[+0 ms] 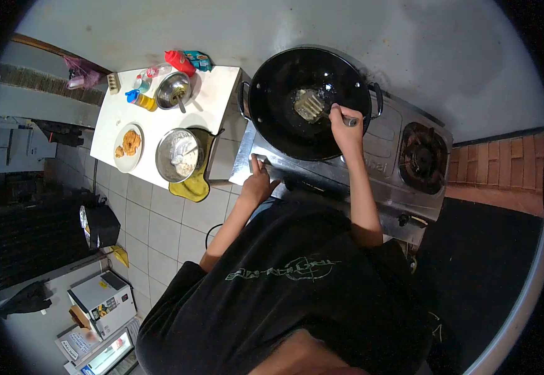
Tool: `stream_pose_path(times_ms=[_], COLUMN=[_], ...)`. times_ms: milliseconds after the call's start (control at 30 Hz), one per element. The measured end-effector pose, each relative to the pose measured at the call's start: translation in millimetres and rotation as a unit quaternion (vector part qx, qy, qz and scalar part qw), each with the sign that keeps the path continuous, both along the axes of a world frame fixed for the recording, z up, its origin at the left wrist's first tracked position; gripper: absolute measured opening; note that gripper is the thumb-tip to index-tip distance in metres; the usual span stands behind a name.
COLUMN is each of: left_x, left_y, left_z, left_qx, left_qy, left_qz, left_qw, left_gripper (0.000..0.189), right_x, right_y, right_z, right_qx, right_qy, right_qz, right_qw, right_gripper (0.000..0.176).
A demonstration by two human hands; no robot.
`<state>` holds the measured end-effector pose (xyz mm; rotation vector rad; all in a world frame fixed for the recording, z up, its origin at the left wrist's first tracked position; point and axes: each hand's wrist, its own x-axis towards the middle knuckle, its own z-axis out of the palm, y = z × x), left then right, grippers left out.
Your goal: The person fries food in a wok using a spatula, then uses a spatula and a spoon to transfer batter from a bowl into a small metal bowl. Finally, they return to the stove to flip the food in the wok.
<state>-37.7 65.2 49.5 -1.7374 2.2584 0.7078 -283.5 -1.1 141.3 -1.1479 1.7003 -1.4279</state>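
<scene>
A slotted spatula point(310, 106) is in my right hand point(345, 128), with my fingers wrapped round its handle. Its slotted head rests in the black wok point(278, 128), where a little shiny liquid and some small bits lie at the bottom. The wok sits on the left side of a steel gas stove point(372, 165). My left hand point(258, 185) is at the front left edge of the stove, its fingers stretched out and apart, seemingly touching the metal. I see nothing held in it.
Left of the stove, a white table point(153, 165) bears a plate point(122, 164) of fried food, a metal bowl point(161, 156) of white mixture, a smaller bowl point(164, 94) with a spoon, and bottles. A yellow cloth point(190, 189) hangs over its edge. A second burner point(420, 157) is at right.
</scene>
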Motion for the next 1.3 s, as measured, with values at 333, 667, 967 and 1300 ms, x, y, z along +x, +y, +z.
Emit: stream_pose_path(times_ms=[333,667,967,1300], left_x=[-2,-3,1,2], left_y=[-1,-2,1,1], left_z=[9,10,-3,-6], left_qx=[0.023,0.007,-0.018,-0.05], left_qy=[0.002,0.002,0.01,0.001], left_qz=[0.004,-0.007,-0.016,-0.036], left_qw=[1.0,1.0,1.0,0.998], left_gripper=[0.089,0.089,0.088,0.089], right_x=[-1,1,1,1], right_y=[-2,-2,-1,0], right_z=[-2,0,-3,2], right_qx=[0.004,-0.01,-0.003,0.004], right_qy=[0.012,-0.003,-0.008,0.003], right_qz=[0.017,0.024,0.014,0.02], right_qw=[1.0,1.0,1.0,1.0], right_gripper=[0.031,0.032,0.033,0.033])
